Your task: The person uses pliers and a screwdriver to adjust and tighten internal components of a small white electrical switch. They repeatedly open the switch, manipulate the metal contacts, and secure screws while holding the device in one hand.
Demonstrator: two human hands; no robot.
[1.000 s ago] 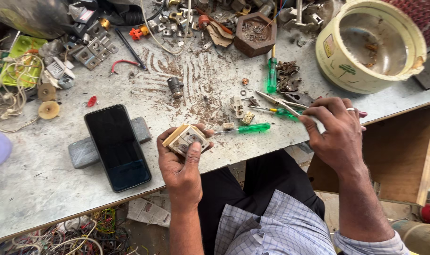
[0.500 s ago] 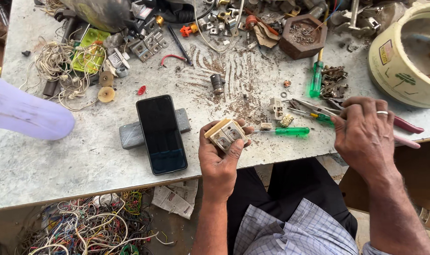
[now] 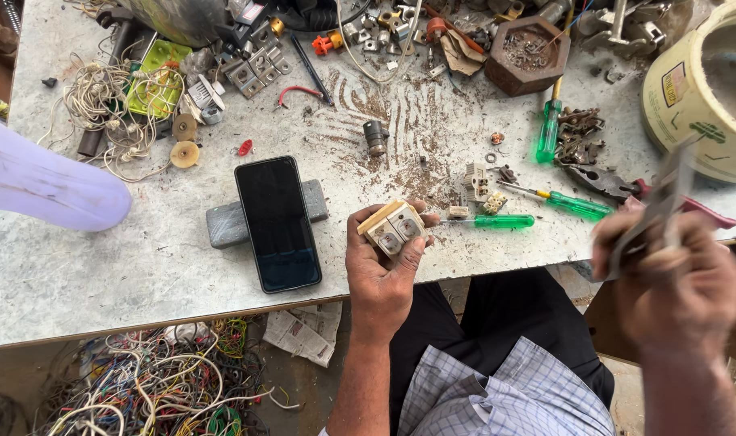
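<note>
At frame centre his left hand [image 3: 380, 270] gripped a small socket block [image 3: 392, 226], face up for inspection; the right hand [image 3: 675, 278], lower right, clenched blurred pliers [image 3: 663, 202].

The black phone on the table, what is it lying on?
The black phone lies across a grey block on the table. The block's ends stick out on both sides; its middle is hidden under the phone.
</note>
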